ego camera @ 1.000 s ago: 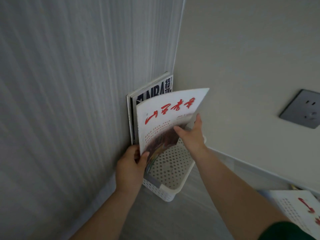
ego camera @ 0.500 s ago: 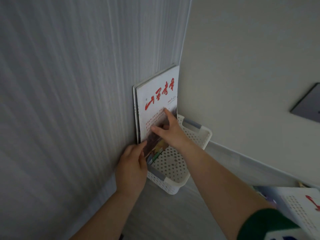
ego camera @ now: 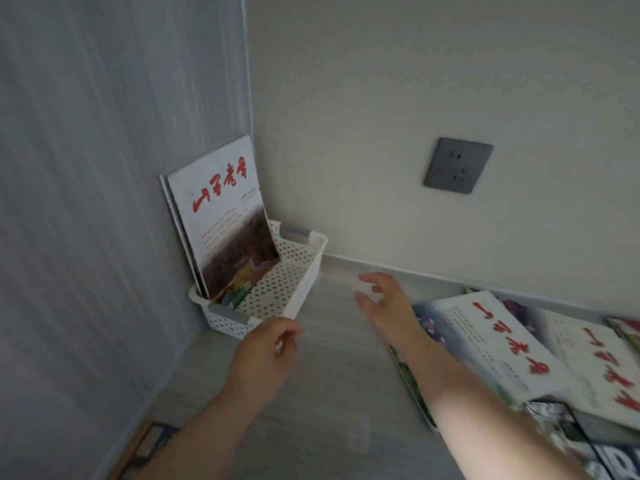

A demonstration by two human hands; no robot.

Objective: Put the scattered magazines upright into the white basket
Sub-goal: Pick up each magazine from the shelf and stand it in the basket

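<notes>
Left hand (ego camera: 266, 351) loosely curled, gripping nothing, just short of the white basket (ego camera: 294, 287) corner. Right hand (ego camera: 384, 306) fingers spread, blurred. Red-titled magazine (ego camera: 221, 216) upright in basket beyond left hand; scattered magazines (ego camera: 502, 344) beside right forearm.

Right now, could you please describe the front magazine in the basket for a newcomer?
In the corner where two walls meet sits the white basket. The front magazine stands upright in it, red lettering on white, unlike the scattered magazines lying flat.
</notes>
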